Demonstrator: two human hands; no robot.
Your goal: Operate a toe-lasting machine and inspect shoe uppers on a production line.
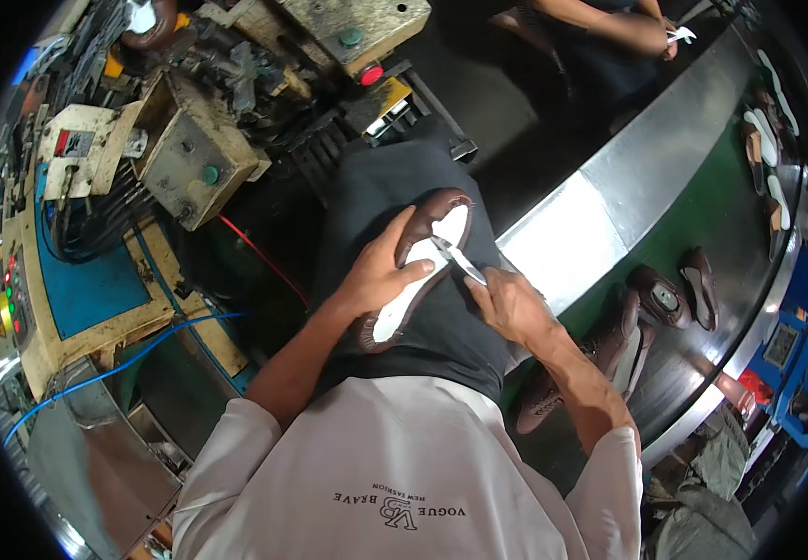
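Observation:
A brown shoe upper [415, 239] lies bottom side up across my lap, its white insole [408, 288] showing inside a gathered brown edge. My left hand [378, 271] is closed round the middle of the shoe, with the thumb lying on the white insole. In my right hand [508, 301] is a knife with a pale metal blade [461, 261], gripped near its lower end. The blade points up and left, and its tip touches or hovers just over the insole near the broad end; I cannot tell which.
To the right runs a metal-edged conveyor [579, 224] with a green belt, carrying several brown shoes [665, 297] and white-soled pieces [777, 201]. Grimy machinery with a control box [201, 163] stands at left, a blue hose [133, 355] below it. Another person's arm [609, 30] shows at the top.

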